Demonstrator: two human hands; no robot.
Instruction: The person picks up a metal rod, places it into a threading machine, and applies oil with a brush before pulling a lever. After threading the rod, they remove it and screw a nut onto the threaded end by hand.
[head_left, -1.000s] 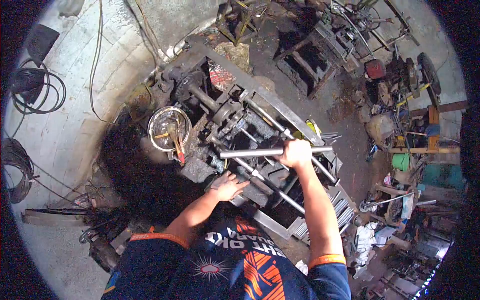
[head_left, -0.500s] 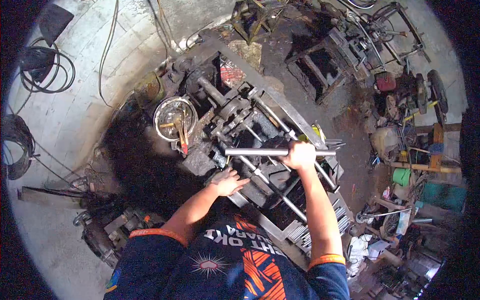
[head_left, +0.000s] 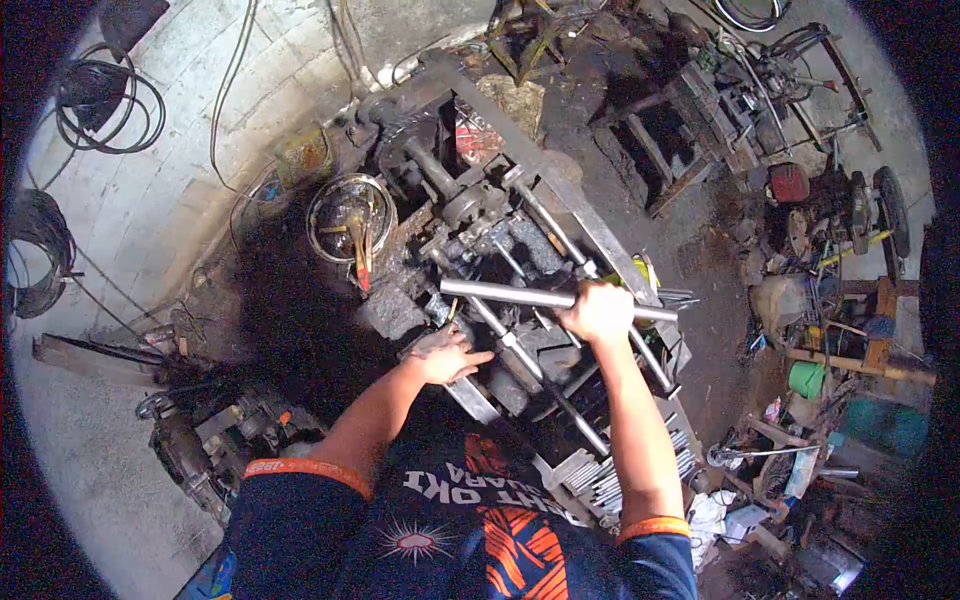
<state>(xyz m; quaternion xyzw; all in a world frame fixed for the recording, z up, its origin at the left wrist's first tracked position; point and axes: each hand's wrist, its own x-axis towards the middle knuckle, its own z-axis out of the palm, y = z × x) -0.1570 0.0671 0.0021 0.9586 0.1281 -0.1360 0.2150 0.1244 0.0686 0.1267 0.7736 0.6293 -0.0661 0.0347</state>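
My right hand [head_left: 600, 312] is wrapped around a smooth, shiny metal bar [head_left: 505, 293], nearer to its right end. The bar lies crosswise above a greasy machine with a heavy steel frame [head_left: 585, 215]. Below the bar, two thinner steel guide rods [head_left: 553, 385] run slantwise along the machine. On the near left side of the frame, my left hand [head_left: 440, 357] rests with its fingers apart, holding nothing. Just beyond the left hand sits a dark metal block [head_left: 392, 315].
A round pail [head_left: 318, 222] with brushes or wooden-handled tools stands left of the machine. Several cut metal rods [head_left: 625, 475] lie by its near right corner. Coiled black cable [head_left: 40, 250] hangs at far left. Scrap parts and a green container [head_left: 805, 378] crowd the right.
The view has shifted a little. The bar's left end has swung slightly up and away, still in my right hand. My left hand's fingers have spread more on the frame.
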